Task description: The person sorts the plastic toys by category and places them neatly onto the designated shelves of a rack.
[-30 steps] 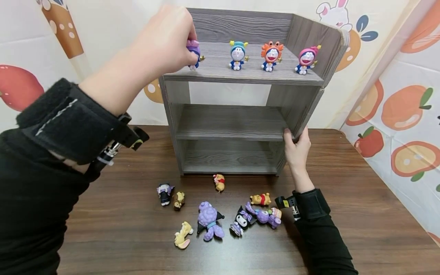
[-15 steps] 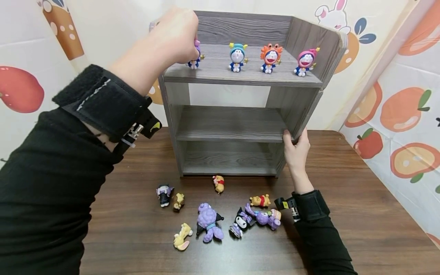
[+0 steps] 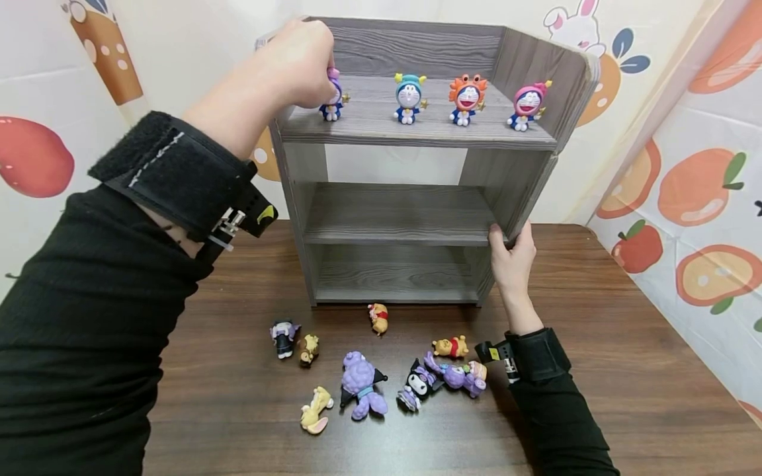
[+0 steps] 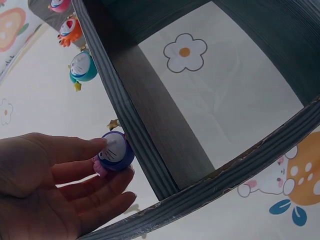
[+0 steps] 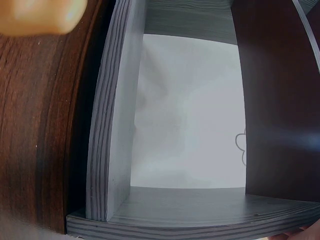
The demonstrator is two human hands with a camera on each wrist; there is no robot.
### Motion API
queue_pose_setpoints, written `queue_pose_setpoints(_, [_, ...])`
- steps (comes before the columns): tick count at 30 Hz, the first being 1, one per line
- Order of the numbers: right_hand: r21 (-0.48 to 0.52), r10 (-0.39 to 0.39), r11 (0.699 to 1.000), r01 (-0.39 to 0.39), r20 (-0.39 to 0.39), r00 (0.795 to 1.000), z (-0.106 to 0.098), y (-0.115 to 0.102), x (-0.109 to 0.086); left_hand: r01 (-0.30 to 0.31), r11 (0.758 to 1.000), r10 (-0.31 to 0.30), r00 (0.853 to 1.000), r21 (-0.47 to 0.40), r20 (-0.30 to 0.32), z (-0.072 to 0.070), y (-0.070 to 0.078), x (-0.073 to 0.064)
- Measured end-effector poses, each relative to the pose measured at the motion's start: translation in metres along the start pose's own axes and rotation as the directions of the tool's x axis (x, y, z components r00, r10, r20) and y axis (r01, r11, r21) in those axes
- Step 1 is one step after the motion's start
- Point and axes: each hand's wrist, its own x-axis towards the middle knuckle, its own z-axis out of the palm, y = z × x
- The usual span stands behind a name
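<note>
My left hand (image 3: 288, 69) pinches a Doraemon figurine with a purple hood (image 3: 332, 106), standing at the left end of the top tier of a grey wooden shelf (image 3: 417, 137). Seen from the left wrist, the thumb lies against the white face of the figurine (image 4: 116, 150), with the fingers around its far side. To its right stand three more Doraemon figurines: one in a teal hood (image 3: 408, 99), one in an orange crab hood (image 3: 467, 100) and one in a pink hood (image 3: 527, 106). My right hand (image 3: 514, 264) grips the shelf's right side panel, thumb at the front edge.
Several figurines lie on the brown table (image 3: 226, 383) before the shelf, among them a purple poodle-like one (image 3: 359, 383), a yellow long-eared one (image 3: 316, 410), a black-hooded one (image 3: 418, 383) and a Pooh bear (image 3: 450, 347). A printed cloth (image 3: 684, 264) hangs behind and to the right.
My left forearm has swung right and the hand has settled at the shelf's left end, where more of the purple-hooded figurine now shows. My right hand has stayed on the side panel.
</note>
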Motion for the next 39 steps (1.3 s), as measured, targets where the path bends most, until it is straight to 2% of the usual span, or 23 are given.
queue_pose_setpoints(10, [0.004, -0.002, 1.0, 0.002, 0.001, 1.0, 0.002, -0.002, 0.0, 0.028, 0.999, -0.026, 0.998, -0.03, 0.051, -0.001, -0.002, 0.001])
queue_pose_setpoints(15, [0.006, -0.001, 1.0, 0.001, -0.002, 1.0, 0.002, -0.002, 0.0, 0.033, 0.999, -0.032, 0.999, -0.036, 0.032, -0.002, -0.002, -0.002])
queue_pose_setpoints(19, [0.008, -0.002, 1.0, 0.002, -0.003, 1.0, 0.002, -0.002, 0.0, 0.057, 0.997, -0.057, 0.998, -0.052, 0.0, -0.002, 0.0, -0.006])
queue_pose_setpoints(23, [0.003, -0.003, 1.0, 0.003, 0.0, 1.0, 0.003, -0.002, 0.0, 0.073, 0.992, -0.078, 0.996, -0.107, -0.036, 0.001, -0.004, -0.009])
queue_pose_setpoints(25, [0.001, -0.001, 1.0, 0.001, 0.002, 1.0, 0.003, -0.002, 0.0, 0.071, 0.988, -0.083, 0.994, -0.14, -0.076, 0.005, -0.009, -0.008])
queue_pose_setpoints(27, [-0.002, 0.001, 1.0, -0.001, 0.003, 1.0, 0.003, -0.002, 0.0, 0.051, 0.987, -0.073, 0.987, -0.154, -0.14, 0.011, -0.017, -0.006])
queue_pose_setpoints(29, [0.001, 0.001, 1.0, -0.001, 0.007, 1.0, 0.003, -0.001, 0.0, 0.02, 0.989, -0.053, 0.973, -0.147, -0.226, 0.018, -0.026, -0.004])
queue_pose_setpoints(31, [0.004, -0.001, 1.0, 0.001, 0.006, 1.0, 0.004, -0.001, 0.0, -0.012, 0.992, -0.029, 0.947, -0.125, -0.32, 0.023, -0.033, -0.005])
queue_pose_setpoints(35, [0.012, -0.003, 1.0, 0.003, 0.005, 1.0, 0.004, -0.001, 0.0, -0.107, 0.988, 0.041, 0.872, -0.108, -0.488, 0.03, -0.04, -0.018])
queue_pose_setpoints(37, [0.01, -0.004, 1.0, 0.004, 0.006, 1.0, 0.004, -0.001, 0.001, -0.145, 0.984, 0.067, 0.838, -0.102, -0.542, 0.032, -0.04, -0.029])
queue_pose_setpoints(39, [0.008, -0.001, 1.0, 0.001, 0.008, 1.0, 0.004, -0.002, 0.0, -0.174, 0.981, 0.095, 0.813, -0.084, -0.575, 0.036, -0.037, -0.044])
